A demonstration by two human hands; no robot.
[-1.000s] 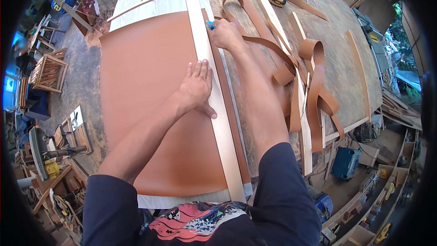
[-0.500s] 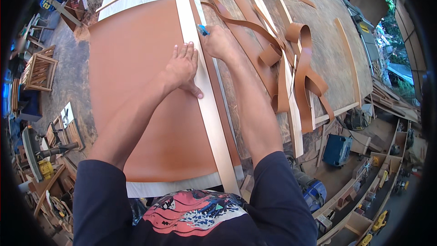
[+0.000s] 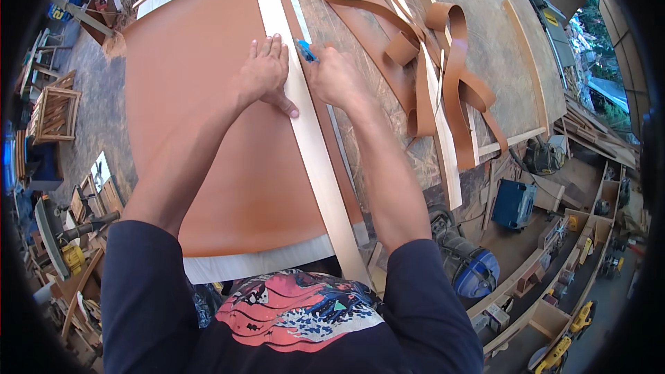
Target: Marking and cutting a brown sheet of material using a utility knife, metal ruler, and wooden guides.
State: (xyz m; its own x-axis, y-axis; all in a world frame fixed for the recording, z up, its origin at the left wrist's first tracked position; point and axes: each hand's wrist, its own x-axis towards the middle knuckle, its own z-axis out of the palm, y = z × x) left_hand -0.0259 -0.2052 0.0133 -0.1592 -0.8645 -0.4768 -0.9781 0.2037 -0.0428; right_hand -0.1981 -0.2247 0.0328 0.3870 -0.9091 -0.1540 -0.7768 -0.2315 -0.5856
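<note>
A wide sheet of brown leather-like material [image 3: 201, 111] lies over a pale wood-grain board [image 3: 256, 260]. Along its right side runs a long, straight strip of light wood [image 3: 320, 166]. My left hand [image 3: 266, 77] presses on this strip with fingers stretched forward and thumb apart, holding nothing. Just right of the strip, my right hand [image 3: 334, 77] is closed around a blue cutter knife [image 3: 306, 50]. The knife's tip is at the strip's right edge, over the narrow brown margin; the blade itself is too small to make out.
Curled brown offcut strips [image 3: 454, 62] and wooden battens [image 3: 443, 145] lie right of my right arm on the worn worktable [image 3: 495, 41]. A blue case [image 3: 514, 204] and compartmented shelving with tools stand below the table at right. Wooden frames [image 3: 57, 107] stand on the left.
My right hand and the knife have slid toward me along the wooden strip's edge. My left hand stays pressed at about the same place on the strip. The whole view has shifted slightly.
</note>
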